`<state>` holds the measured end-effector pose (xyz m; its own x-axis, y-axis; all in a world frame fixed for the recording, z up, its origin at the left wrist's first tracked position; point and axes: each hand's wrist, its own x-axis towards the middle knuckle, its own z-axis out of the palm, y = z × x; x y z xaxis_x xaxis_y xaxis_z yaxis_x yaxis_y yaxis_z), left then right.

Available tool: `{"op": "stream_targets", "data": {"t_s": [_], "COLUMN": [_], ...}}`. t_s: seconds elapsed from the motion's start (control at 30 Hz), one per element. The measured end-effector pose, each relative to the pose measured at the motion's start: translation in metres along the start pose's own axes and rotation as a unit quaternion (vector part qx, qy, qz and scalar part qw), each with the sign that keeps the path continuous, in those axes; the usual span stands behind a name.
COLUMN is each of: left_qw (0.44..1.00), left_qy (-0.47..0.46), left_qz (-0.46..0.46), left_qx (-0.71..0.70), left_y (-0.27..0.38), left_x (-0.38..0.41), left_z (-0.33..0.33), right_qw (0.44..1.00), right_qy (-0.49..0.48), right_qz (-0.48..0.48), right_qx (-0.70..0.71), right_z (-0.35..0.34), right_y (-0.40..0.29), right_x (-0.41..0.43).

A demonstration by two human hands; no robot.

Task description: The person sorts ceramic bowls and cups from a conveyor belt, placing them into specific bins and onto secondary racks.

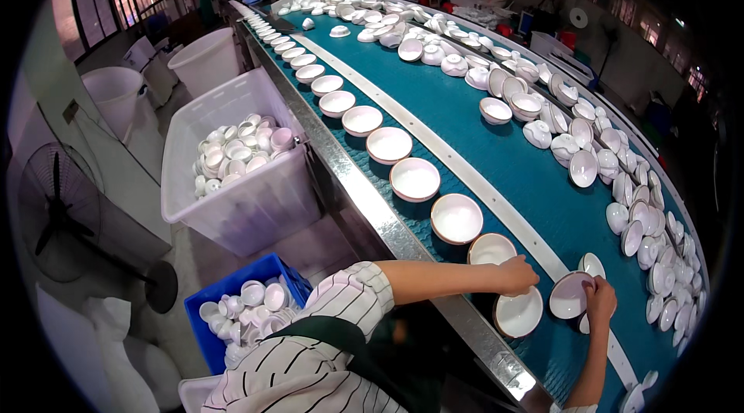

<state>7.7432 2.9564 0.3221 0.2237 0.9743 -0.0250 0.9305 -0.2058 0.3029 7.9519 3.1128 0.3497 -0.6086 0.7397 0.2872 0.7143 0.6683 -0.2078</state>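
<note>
My left hand (pixel 516 277) curls at the far rim of a white bowl (pixel 518 314) on the teal conveyor belt (pixel 424 99); my fingertips are partly hidden. Just beyond that hand and forearm stands another rimmed bowl (pixel 492 249), upright in the row. In my right hand (pixel 600 300) is a tilted white bowl (pixel 568 295), gripped by its right edge above the pale divider strip (pixel 450 156). Two more bowls show partly behind it, one above (pixel 592 264) and one below (pixel 583 323).
Upright bowls (pixel 389 144) line the near lane along the metal edge (pixel 372 198). Jumbled bowls (pixel 583 168) crowd the belt's far side. At left stand a white bin (pixel 232 221) and a blue crate (pixel 200 320), both holding small white ware, plus a pedestal fan (pixel 57 209).
</note>
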Motion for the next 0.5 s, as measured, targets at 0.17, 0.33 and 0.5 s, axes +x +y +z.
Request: {"op": "stream_targets", "data": {"t_s": [0.17,0.33,0.5], "left_qw": [0.982,0.971,0.977], "left_qy": [0.17,0.188,0.079], "left_qz": [-0.016,-0.118,-0.161], "left_qx": [-0.081,-0.085,-0.111], "left_y": [0.05,0.064,0.063], "left_x": [0.022,0.049,0.051], "left_z": [0.026,0.042,0.018], "right_qw": [0.999,0.993,0.987], "right_qy": [0.012,0.072,0.02], "right_qz": [-0.017,-0.089,-0.155], "right_qx": [-0.039,-0.012,-0.029], "right_z": [-0.003,-0.012,-0.041], "right_y": [0.0,0.026,0.078], "right_x": [-0.055,-0.079,-0.122]}}
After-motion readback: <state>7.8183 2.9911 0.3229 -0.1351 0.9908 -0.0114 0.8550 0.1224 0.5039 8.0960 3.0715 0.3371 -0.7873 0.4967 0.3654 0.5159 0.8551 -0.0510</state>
